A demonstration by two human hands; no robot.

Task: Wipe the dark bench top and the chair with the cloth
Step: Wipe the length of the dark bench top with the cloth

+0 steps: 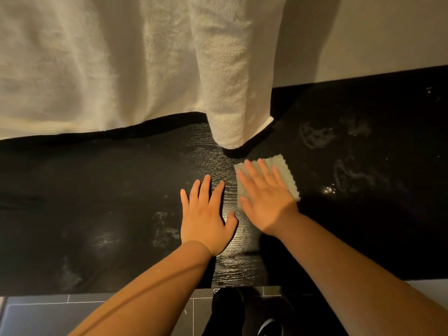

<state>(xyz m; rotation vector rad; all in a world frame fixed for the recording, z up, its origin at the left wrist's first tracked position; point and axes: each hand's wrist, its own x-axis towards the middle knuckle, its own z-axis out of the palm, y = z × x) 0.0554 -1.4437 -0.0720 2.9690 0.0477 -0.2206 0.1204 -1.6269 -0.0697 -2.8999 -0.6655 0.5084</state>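
The dark bench top (97, 195) runs across the whole view, with wood grain and pale smears showing on it. A small pale cloth (281, 167) lies flat on it just right of the middle. My right hand (265, 197) presses down on the cloth with fingers spread; the cloth's far and right edges stick out past the fingers. My left hand (206, 217) rests flat on the bare bench beside it, fingers apart, holding nothing. No chair is in view.
A cream curtain (121, 64) hangs over the bench's far side, its hem (230, 134) touching the top just beyond the cloth. A plain wall (388, 35) is at the back right. Dark floor tiles (48, 314) and my shoes (269, 326) lie below the near edge.
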